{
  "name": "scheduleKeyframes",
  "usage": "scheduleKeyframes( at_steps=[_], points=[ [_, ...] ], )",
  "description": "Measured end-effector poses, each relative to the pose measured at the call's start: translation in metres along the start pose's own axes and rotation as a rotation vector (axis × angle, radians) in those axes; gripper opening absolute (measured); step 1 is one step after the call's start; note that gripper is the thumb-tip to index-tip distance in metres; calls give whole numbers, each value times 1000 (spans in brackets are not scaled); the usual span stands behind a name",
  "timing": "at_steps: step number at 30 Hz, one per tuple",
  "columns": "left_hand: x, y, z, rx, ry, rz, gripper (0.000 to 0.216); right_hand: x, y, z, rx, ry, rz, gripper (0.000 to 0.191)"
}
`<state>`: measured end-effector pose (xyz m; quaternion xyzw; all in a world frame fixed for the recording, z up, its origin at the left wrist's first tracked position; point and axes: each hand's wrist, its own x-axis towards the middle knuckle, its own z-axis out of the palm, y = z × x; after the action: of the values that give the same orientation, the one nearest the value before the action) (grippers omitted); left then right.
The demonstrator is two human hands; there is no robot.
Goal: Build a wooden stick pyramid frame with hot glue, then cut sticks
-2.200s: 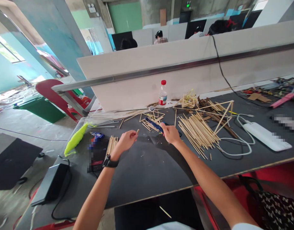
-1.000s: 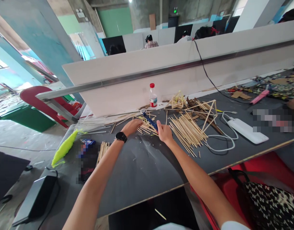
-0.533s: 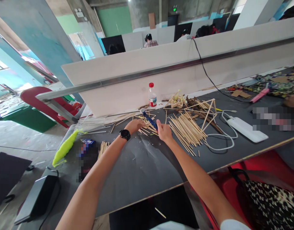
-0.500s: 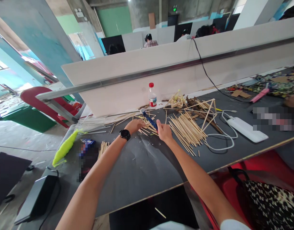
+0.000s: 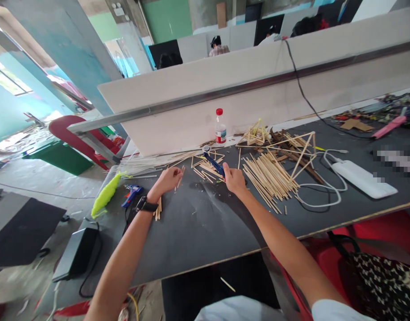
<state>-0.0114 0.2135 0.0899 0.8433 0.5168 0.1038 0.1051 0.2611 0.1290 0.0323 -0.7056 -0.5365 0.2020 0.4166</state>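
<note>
My left hand (image 5: 167,180) hovers just over the dark table (image 5: 205,227), its fingers pinched on a short wooden stick (image 5: 181,174). A black watch (image 5: 145,205) sits on that wrist. My right hand (image 5: 234,179) is closed round the handle of a blue tool (image 5: 214,164), whose tip points away over a scatter of short cut sticks (image 5: 206,167). To the right of that hand lies a big pile of long wooden sticks (image 5: 268,178).
A pyramid frame of sticks (image 5: 301,149), a bottle with a red cap (image 5: 220,129) and a white divider wall (image 5: 258,102) stand behind. A white box (image 5: 363,178) with its cable lies right. A blue glue gun (image 5: 131,194), a yellow-green object (image 5: 106,194) and a black adapter (image 5: 76,252) lie left.
My left hand has drawn back to the left out of the cut sticks, with a stick in its fingers. The right hand stays on the blue tool. The view shifted slightly.
</note>
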Motion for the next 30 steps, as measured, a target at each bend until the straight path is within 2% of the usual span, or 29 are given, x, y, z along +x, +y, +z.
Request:
scheduleKeyframes(
  at_steps=[1, 3, 8, 12, 16, 20, 23, 26, 30],
  points=[
    [-12, -4, 2, 2, -55, -79, 20, -1, 0, 2, 9, -7, -18, 81],
    [-33, -7, 9, 51, -80, -205, 21, -3, 0, 5, 26, -21, -54, 81],
    [-60, -15, 25, 50, -60, -275, 28, -5, 1, 8, 4, -42, -72, 80],
    [-60, -23, 34, -277, 22, -294, 22, -6, -1, 6, 23, -50, -61, 81],
    [-62, 0, 48, -603, -46, -305, 25, -9, -6, 8, 56, -77, -49, 80],
    [-70, 45, 59, -371, -22, -219, 26, -13, -8, 13, 63, -111, -62, 79],
    [-75, 70, 63, -241, -78, -198, 26, -13, -8, 15, 48, -109, -65, 79],
    [-75, 79, 65, -124, -152, -160, 22, -12, -6, 13, 48, -91, -55, 79],
    [-66, 71, 61, 63, -230, 71, 25, -9, -4, 11, 82, -76, -41, 78]
  ],
)
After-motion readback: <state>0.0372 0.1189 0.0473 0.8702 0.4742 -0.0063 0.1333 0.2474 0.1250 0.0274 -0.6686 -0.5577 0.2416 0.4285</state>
